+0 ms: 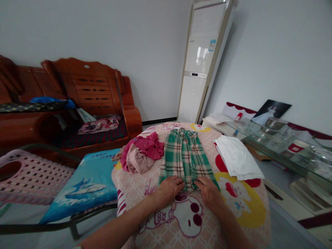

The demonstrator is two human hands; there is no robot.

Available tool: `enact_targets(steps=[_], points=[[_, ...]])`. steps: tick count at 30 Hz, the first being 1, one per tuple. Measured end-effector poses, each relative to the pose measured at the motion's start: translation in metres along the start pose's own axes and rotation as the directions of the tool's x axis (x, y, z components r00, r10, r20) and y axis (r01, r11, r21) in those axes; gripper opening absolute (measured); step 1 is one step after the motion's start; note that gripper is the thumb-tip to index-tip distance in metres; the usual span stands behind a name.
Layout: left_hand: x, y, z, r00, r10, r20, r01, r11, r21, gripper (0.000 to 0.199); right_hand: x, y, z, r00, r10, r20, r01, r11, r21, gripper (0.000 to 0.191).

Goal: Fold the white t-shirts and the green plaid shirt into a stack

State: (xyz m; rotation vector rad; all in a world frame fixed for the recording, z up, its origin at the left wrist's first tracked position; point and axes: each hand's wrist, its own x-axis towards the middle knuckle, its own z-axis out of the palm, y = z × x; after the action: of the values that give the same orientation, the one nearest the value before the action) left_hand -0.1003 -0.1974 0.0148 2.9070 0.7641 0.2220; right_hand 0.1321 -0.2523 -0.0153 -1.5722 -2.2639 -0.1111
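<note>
A green plaid shirt (185, 155) lies spread on the round table, its collar at the far end and its hem toward me. On the left part of the hem rests my left hand (171, 188), fingers stretched out flat. My right hand (206, 190) lies on the right part of the hem, its fingers also extended. To the left of the shirt sits a crumpled pile of pink clothes (145, 152). A folded white cloth (236, 157) is on the right side of the table.
The table wears a patterned cover (186, 218). At left stand a pink woven chair (31, 176) with a blue cushion (88, 186) and a wooden sofa (90, 93). A glass shelf (275, 141) is close on the right. Behind stands an air conditioner (195, 62).
</note>
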Motion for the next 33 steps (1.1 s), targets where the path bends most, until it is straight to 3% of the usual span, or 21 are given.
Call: enact_targets(steps=[3,10,20,23,25,28,33], points=[[-0.001,-0.005,0.003,0.999,-0.042,-0.022,0.042,0.999,0.008,0.026,-0.002,0.008,0.002,1.000,0.004,-0.016,-0.004,1.000,-0.006,0.035],[-0.007,-0.010,0.001,0.998,-0.034,0.051,0.037,0.997,-0.060,0.023,-0.009,0.014,-0.001,0.999,0.009,0.042,-0.010,0.999,0.036,0.032],[-0.018,-0.018,0.002,0.994,-0.102,-0.035,0.098,0.990,-0.103,0.067,-0.011,0.009,-0.014,0.996,0.079,0.050,-0.083,0.994,0.073,0.052],[-0.026,-0.030,0.000,0.986,-0.161,-0.041,0.154,0.979,-0.133,0.057,-0.016,0.019,-0.015,0.991,0.135,0.023,-0.136,0.988,0.078,0.051],[-0.031,-0.038,-0.005,0.984,-0.174,-0.022,0.168,0.971,-0.173,0.045,-0.020,0.029,-0.018,0.983,0.185,0.014,-0.185,0.978,0.098,0.045],[-0.035,-0.050,-0.016,0.985,-0.166,-0.047,0.150,0.958,-0.246,0.043,-0.017,0.042,-0.025,0.969,0.245,-0.028,-0.234,0.949,0.212,0.037],[-0.017,-0.070,-0.047,0.971,-0.181,-0.159,0.109,0.917,-0.383,0.048,0.018,0.062,-0.038,0.949,0.310,-0.063,-0.252,0.862,0.440,0.033]])
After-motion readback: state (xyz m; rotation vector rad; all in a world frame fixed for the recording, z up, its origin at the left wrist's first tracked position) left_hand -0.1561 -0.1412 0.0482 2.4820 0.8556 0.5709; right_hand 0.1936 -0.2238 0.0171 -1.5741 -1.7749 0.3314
